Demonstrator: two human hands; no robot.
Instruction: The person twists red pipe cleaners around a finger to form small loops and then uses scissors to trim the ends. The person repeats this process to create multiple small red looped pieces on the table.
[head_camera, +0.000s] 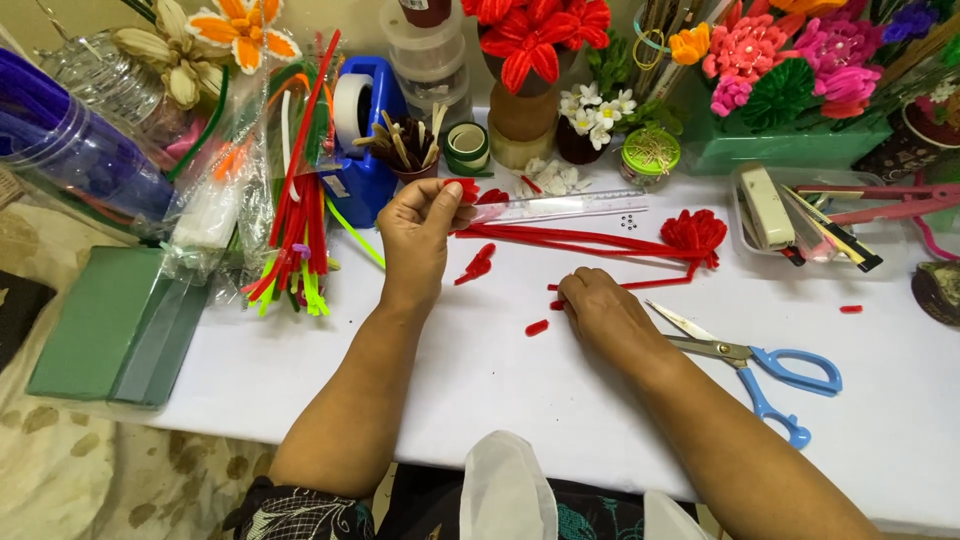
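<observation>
Blue-handled scissors (760, 368) lie on the white counter (480, 390). A blue tape dispenser (362, 130) stands behind, green foam blocks (120, 325) at the left edge.

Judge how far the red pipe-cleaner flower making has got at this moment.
Done: one curled red pipe-cleaner flower head lies on the white table beside long red pipe-cleaner stems. In hand: the left hand pinches a short red piece; the right hand rests on another. Left: loose red offcuts lie unassembled; blue-handled scissors are set down.
</observation>
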